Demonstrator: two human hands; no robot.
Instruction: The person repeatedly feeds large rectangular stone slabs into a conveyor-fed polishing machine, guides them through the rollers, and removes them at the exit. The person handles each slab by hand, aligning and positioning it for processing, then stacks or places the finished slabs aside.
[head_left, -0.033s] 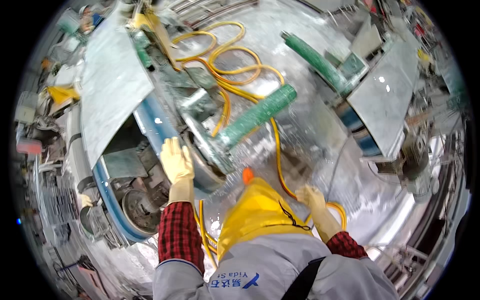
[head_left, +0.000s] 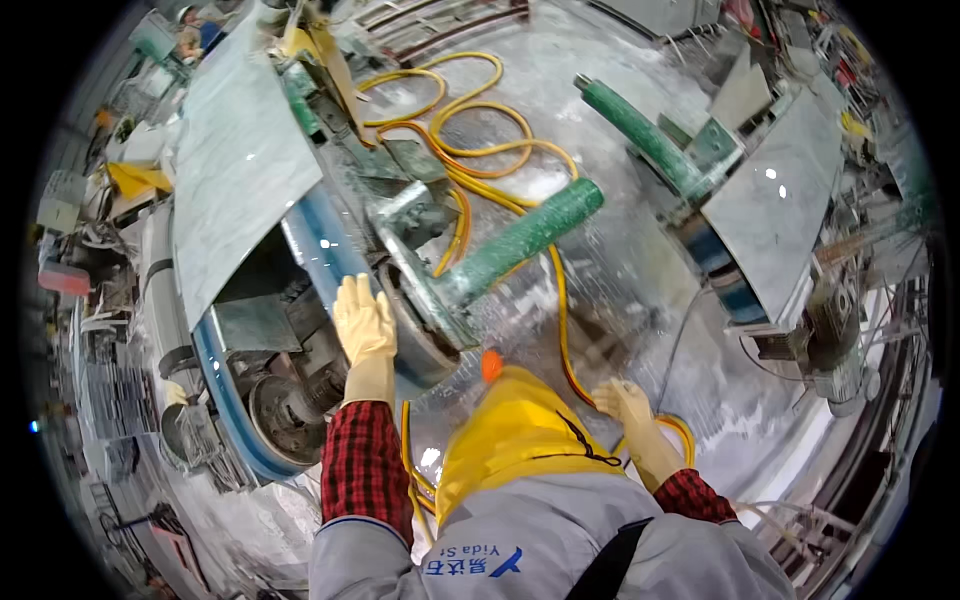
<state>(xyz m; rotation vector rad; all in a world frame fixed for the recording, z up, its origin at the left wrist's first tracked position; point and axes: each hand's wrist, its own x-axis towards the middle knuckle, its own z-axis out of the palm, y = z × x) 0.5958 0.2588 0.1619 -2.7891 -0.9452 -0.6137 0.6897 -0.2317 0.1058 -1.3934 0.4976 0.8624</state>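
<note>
Next to nothing has moved vs the earlier frame: both gloved hands sit in the same spots, the hose loops lie the same, water sheen on the floor unchanged. So the work looks held in place, no new step begun.

Left hand (head_left: 364, 322), pale rubber glove, is at centre-left of frame, fingers spread flat and pointing up, palm laid against the edge of the grinding machine (head_left: 405, 300) just beside its round metal disc (head_left: 420, 325). It's a flat press or steadying touch, not a pinch; nothing is clasped.

Right hand (head_left: 624, 402), also gloved, is lower right of centre, fingers curled at the yellow hose (head_left: 470, 150) where it runs down past the yellow apron (head_left: 515, 440). Looks closed round the hose, but the glove hides the fingertips, so can't tell for sure.

Green textured handle bar (head_left: 525, 240) sticks out from the machine head toward upper right, untouched by either hand. A small orange bit (head_left: 491, 365) shows just above the apron, too small to tell what it is.

Around: big grey stone slab (head_left: 235, 160) at upper left, over the blue machine frame (head_left: 215, 370); second slab (head_left: 775, 215) at right w/ another green bar (head_left: 640, 130) above it. Wet floor (head_left: 620, 290) between, hose coiled at top centre.

Judgement: a steady pause, left hand bracing the machine, right minding the hose.
</note>
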